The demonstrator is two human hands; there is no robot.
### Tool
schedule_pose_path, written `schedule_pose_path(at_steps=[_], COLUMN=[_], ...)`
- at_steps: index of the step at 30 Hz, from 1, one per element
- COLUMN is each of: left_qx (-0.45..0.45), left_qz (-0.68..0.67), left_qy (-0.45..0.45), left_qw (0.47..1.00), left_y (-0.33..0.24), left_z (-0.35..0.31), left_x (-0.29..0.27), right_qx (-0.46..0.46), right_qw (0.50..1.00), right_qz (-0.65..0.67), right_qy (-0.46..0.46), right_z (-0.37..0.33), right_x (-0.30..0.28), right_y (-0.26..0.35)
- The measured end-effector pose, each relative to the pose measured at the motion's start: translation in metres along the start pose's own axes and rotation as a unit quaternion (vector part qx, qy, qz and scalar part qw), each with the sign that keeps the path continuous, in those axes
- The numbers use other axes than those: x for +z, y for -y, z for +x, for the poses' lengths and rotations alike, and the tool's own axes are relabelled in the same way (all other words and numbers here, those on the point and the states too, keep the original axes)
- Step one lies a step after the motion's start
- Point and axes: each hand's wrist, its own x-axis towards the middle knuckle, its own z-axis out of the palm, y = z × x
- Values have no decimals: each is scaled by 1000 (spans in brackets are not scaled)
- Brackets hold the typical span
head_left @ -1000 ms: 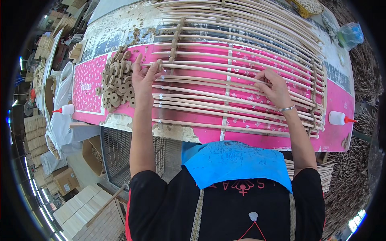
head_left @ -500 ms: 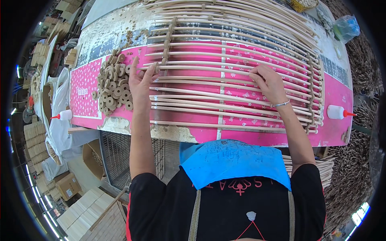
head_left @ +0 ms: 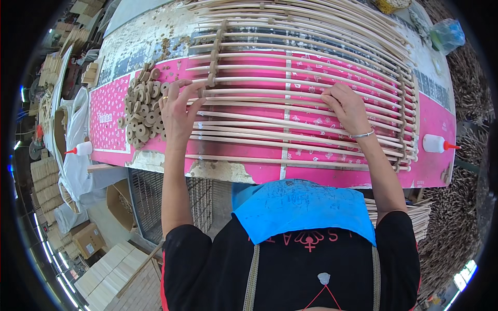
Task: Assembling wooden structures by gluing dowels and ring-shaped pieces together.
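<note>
Long pale wooden rods [head_left: 249, 80] lie side by side across the table, left to right. A column of brown wooden discs with centre holes [head_left: 214, 59] sits around the rods near their left ends, and another disc column [head_left: 400, 103] crosses them near the right. At the left end of one rod, the thumb and fingers of my left hand [head_left: 179, 110] are closed about a brown disc [head_left: 202, 93]. Farther along, my right hand [head_left: 346, 108] pinches a rod between thumb and fingers. Several nearer rods lie below my hands without discs on their left ends.
A heap of loose discs [head_left: 141, 111] lies left of my left hand. Red-tipped white glue bottles stand at the left edge [head_left: 83, 149] and the right [head_left: 433, 144]. A clear bluish plastic bag [head_left: 447, 35] is at the far right. Below the table's front edge is a wire crate [head_left: 155, 202].
My left hand has shifted slightly toward me, and its raised fingers have curled in around the disc at the rod's end. My right hand has stayed nearly in place.
</note>
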Motion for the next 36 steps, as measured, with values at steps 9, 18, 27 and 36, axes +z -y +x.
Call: schedule_pose_path(at_steps=[9,18,27,36], left_qx=[-5,40,36,49], left_qz=[-11,-106,-57,-39], left_qy=[-1,-20,-40,-85], left_qw=[1000,993,997,994], left_y=[5,16,-3,-3], left_z=[-6,1,7,9], left_x=[16,25,3,-11], right_qx=[-31,-44,-56,-71], right_qw=[999,997,993,990], right_qz=[-42,-31,-42,-31], right_qy=[-15,-56,-98,-116], right_z=[3,-1,-1,10], right_x=[1,9,6,-4], right_y=[6,-6,-1,17])
